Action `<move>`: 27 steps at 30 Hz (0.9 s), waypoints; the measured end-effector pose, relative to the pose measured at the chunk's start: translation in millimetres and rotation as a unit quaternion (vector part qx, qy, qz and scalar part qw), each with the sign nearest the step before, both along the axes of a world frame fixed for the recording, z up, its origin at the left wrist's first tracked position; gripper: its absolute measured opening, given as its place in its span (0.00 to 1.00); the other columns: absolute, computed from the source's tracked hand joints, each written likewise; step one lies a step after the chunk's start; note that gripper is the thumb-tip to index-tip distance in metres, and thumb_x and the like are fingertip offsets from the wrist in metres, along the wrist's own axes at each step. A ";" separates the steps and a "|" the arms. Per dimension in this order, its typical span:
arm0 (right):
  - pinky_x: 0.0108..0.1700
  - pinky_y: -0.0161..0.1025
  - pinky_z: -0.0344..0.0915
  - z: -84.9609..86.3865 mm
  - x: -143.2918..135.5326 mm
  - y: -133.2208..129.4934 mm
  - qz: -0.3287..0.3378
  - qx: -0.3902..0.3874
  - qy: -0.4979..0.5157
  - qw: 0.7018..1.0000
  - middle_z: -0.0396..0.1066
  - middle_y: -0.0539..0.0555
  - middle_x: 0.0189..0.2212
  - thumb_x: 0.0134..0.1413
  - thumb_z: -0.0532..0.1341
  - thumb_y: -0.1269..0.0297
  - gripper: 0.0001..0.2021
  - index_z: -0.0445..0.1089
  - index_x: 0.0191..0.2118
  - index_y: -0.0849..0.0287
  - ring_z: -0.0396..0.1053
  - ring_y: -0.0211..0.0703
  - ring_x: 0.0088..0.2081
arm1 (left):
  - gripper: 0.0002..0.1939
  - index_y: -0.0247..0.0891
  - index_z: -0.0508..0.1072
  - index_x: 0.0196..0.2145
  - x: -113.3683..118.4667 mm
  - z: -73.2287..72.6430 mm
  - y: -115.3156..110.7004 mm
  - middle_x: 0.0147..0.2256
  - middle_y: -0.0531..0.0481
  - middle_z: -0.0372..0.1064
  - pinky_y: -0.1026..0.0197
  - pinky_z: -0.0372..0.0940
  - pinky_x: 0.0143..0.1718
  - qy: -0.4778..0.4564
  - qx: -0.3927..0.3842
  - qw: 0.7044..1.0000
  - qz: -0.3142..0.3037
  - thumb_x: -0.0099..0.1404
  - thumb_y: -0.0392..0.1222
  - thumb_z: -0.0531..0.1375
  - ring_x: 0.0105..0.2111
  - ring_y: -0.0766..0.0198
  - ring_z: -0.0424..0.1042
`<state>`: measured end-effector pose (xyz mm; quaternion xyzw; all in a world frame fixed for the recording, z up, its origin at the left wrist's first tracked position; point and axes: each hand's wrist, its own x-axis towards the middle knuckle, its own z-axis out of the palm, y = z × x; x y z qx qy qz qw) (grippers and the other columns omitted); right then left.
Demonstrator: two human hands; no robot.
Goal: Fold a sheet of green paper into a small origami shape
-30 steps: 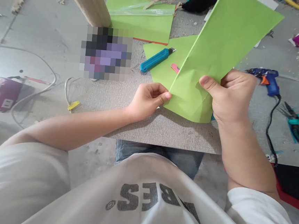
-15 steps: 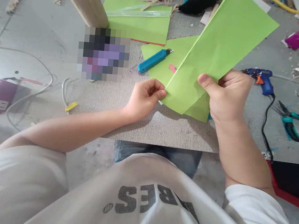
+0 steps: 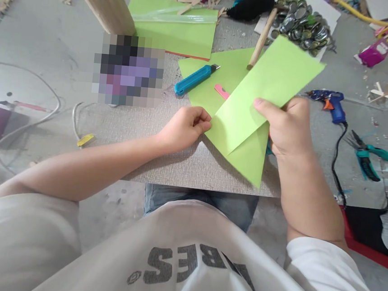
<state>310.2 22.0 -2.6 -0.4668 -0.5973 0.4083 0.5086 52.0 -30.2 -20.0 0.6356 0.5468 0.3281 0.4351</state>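
A folded piece of green paper [image 3: 271, 75] is held up over the near part of the table, slanting up to the right. My right hand [image 3: 289, 126] grips its right edge, thumb on top and fingers underneath. At its lower left corner, my left hand [image 3: 189, 126] pinches the edge between thumb and fingertips. Another green sheet [image 3: 202, 92] lies beneath it, partly covered. On that sheet are a blue cutter [image 3: 196, 79] with its blade tip out and a small pink piece [image 3: 221, 91], partly hidden by the held paper.
Behind lie a green sheet stack [image 3: 189, 38], a wooden stick [image 3: 262, 38] and a pile of bottle caps [image 3: 302, 26]. On the right are a blue glue gun [image 3: 336, 106] and pliers [image 3: 367, 160]. A wooden post [image 3: 108, 2] stands back left.
The held paper's far end has come down and nearer, uncovering the bottle caps and the stick. A green corner now reaches lower toward the table's front edge. The view has shifted slightly.
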 end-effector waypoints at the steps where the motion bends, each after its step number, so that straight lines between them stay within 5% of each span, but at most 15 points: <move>1: 0.57 0.63 0.89 -0.8 8.9 9.4 -0.013 -0.002 -0.002 1.000 0.88 0.52 0.43 0.51 0.83 0.47 0.18 0.83 0.42 0.49 0.89 0.63 0.54 | 0.04 0.42 0.75 0.33 -3.1 3.5 2.8 0.27 0.55 0.72 0.57 0.64 0.34 0.037 -0.010 0.999 -0.036 0.67 0.41 0.64 0.28 0.63 0.66; 5: 0.45 0.60 0.84 6.1 47.7 48.2 -0.128 0.012 -0.026 0.991 0.81 0.51 0.40 0.51 0.80 0.52 0.21 0.75 0.47 0.45 0.85 0.58 0.39 | 0.06 0.41 0.81 0.36 -16.0 17.5 13.2 0.30 0.52 0.79 0.56 0.67 0.39 0.150 -0.028 0.978 -0.143 0.67 0.42 0.64 0.30 0.60 0.72; 7: 0.51 0.60 0.82 16.4 53.9 51.0 -0.169 0.148 -0.044 0.973 0.78 0.54 0.40 0.53 0.77 0.58 0.15 0.74 0.44 0.44 0.82 0.57 0.42 | 0.09 0.42 0.84 0.38 -20.1 23.0 15.7 0.32 0.51 0.82 0.55 0.69 0.41 0.190 -0.037 0.966 -0.170 0.68 0.43 0.63 0.32 0.59 0.75; 9: 0.56 0.59 0.79 27.9 45.8 37.5 -0.124 0.204 -0.089 0.967 0.80 0.56 0.41 0.56 0.75 0.61 0.10 0.76 0.41 0.44 0.80 0.58 0.46 | 0.10 0.42 0.85 0.39 -21.4 27.2 15.8 0.34 0.50 0.83 0.55 0.69 0.42 0.239 -0.041 0.953 -0.182 0.69 0.44 0.62 0.34 0.57 0.78; 12: 0.50 0.54 0.74 37.4 17.4 2.8 0.005 0.154 -0.178 0.972 0.85 0.55 0.40 0.58 0.74 0.63 0.06 0.79 0.39 0.48 0.80 0.55 0.41 | 0.12 0.43 0.85 0.42 -19.3 30.6 13.1 0.38 0.48 0.84 0.53 0.69 0.45 0.330 -0.029 0.926 -0.179 0.71 0.43 0.61 0.40 0.52 0.82; 14: 0.52 0.54 0.72 33.9 -1.2 -16.1 0.183 0.107 -0.321 0.923 0.86 0.56 0.43 0.63 0.77 0.58 0.06 0.81 0.40 0.49 0.79 0.56 0.44 | 0.13 0.44 0.85 0.45 -16.9 30.7 11.1 0.41 0.47 0.85 0.51 0.69 0.47 0.379 -0.019 0.909 -0.171 0.72 0.42 0.60 0.43 0.48 0.84; 16: 0.52 0.53 0.69 23.3 -13.9 -26.1 0.285 0.085 -0.425 0.855 0.85 0.57 0.46 0.67 0.74 0.56 0.06 0.84 0.44 0.51 0.78 0.58 0.47 | 0.13 0.45 0.85 0.47 -15.1 29.0 9.7 0.43 0.45 0.85 0.49 0.70 0.49 0.404 -0.011 0.900 -0.162 0.72 0.41 0.60 0.46 0.44 0.85; 20: 0.55 0.53 0.66 0.8 -20.1 -27.9 0.343 0.088 -0.504 0.788 0.81 0.61 0.52 0.72 0.72 0.54 0.13 0.85 0.52 0.56 0.76 0.61 0.52 | 0.16 0.43 0.84 0.50 -15.1 22.8 8.2 0.47 0.43 0.86 0.49 0.70 0.49 0.407 0.031 0.896 -0.178 0.73 0.37 0.58 0.49 0.44 0.85; 27: 0.69 0.67 0.66 -2.2 -14.4 -31.9 0.374 0.091 -0.497 0.778 0.72 0.62 0.61 0.57 0.82 0.31 0.41 0.79 0.64 0.54 0.71 0.73 0.65 | 0.17 0.43 0.83 0.52 -17.4 10.4 9.9 0.47 0.43 0.85 0.50 0.63 0.42 0.382 0.112 0.889 -0.227 0.76 0.39 0.54 0.45 0.50 0.81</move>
